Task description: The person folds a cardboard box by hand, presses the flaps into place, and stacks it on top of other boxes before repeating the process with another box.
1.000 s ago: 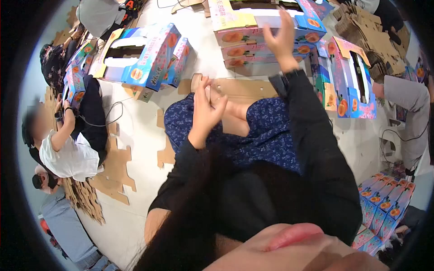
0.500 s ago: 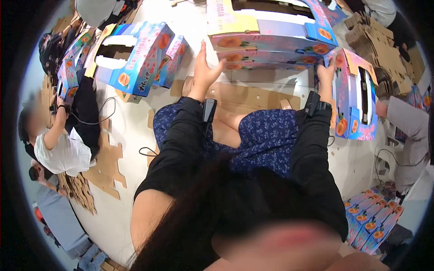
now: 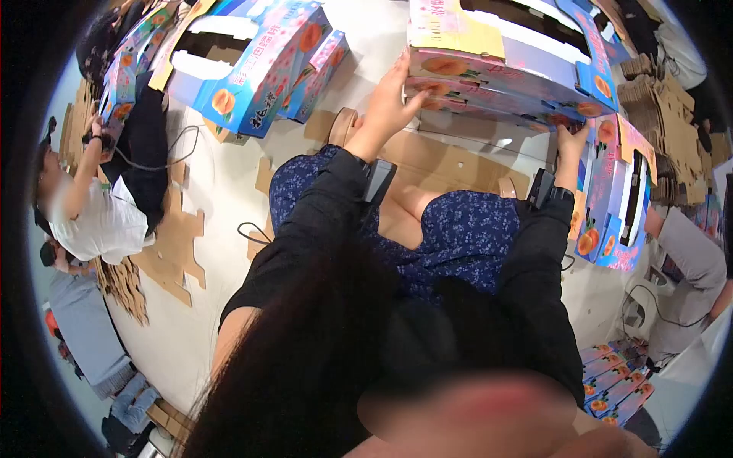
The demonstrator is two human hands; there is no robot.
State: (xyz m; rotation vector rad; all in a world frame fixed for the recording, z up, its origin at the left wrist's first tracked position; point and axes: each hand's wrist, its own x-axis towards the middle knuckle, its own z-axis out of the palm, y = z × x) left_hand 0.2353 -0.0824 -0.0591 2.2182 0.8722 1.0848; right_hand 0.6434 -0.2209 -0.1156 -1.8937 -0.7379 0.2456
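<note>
In front of my knees stands a stack of printed peach cartons, blue and pink with a yellow flap and an open handle slot on top. My left hand is at its left front corner, fingers stretched along the side and thumb at the front. My right hand is at the lower right corner, thumb up, its fingers partly hidden by the carton. Close beside that hand, another peach carton stands on the right. Both wrists wear dark devices.
More printed cartons stand at left. Flat cardboard sheets lie on the floor, and stacked cardboard is at right. A co-worker in a white shirt sits at left. Several cartons stand lower right. A cable crosses the floor.
The view has shifted, so the carton stack sits farther right and slightly higher. My left hand has moved in against the stack's left corner. My right hand stays at the lower right corner.
</note>
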